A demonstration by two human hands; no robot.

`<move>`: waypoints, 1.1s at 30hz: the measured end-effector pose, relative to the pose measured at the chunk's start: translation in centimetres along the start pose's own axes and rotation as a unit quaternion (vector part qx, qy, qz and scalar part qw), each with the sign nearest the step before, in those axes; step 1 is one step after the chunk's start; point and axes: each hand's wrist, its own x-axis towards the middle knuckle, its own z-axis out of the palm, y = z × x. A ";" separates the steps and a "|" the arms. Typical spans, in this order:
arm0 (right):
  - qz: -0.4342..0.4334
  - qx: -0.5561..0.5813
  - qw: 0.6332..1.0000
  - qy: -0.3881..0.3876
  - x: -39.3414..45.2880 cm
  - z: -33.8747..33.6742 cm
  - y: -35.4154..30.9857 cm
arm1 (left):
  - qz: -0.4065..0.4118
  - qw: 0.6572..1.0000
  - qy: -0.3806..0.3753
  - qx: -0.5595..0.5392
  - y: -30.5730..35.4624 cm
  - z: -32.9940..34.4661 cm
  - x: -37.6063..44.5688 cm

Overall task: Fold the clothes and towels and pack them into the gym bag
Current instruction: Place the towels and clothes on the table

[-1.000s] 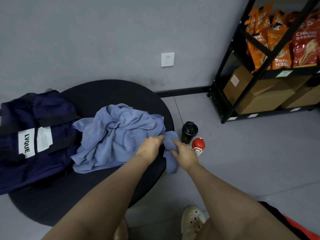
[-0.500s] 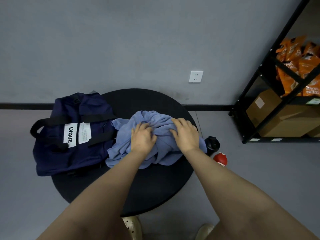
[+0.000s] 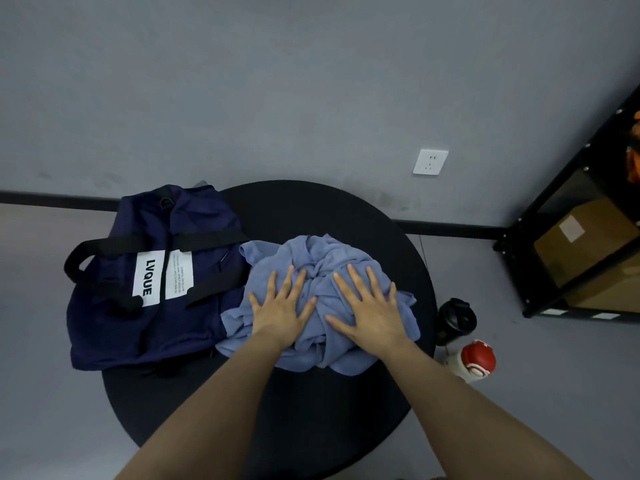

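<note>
One navy gym bag (image 3: pixel 152 289) lies at the left edge of the round black bench (image 3: pixel 311 410), touching one crumpled blue towel (image 3: pixel 322 261) at the bench's middle. The left hand (image 3: pixel 281 311) and right hand (image 3: pixel 372 311) press flat on the towel, fingers (image 3: pixel 290 282) straight and spread apart. Two bottles (image 3: pixel 456 320) stand on the floor to the right, beside one black shelf (image 3: pixel 554 216).

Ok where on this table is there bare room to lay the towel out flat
Bare patches: the table's near edge below the blue towel, and the far arc behind it. The left is crowded by the gym bag.
</note>
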 end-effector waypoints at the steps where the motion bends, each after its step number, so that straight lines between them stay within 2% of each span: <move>1: 0.006 0.005 1.000 -0.002 0.4 0.2 0.2 | 0.007 1.000 0.004 0.009 0.0 0.4 0.3; 12: 0.053 0.004 0.999 0.001 7.5 1.4 3.4 | 0.003 0.999 0.035 0.038 2.8 1.7 8.2; 33: 0.048 0.023 0.997 0.047 21.9 1.9 6.3 | -0.023 0.996 0.085 0.015 1.0 -0.5 21.8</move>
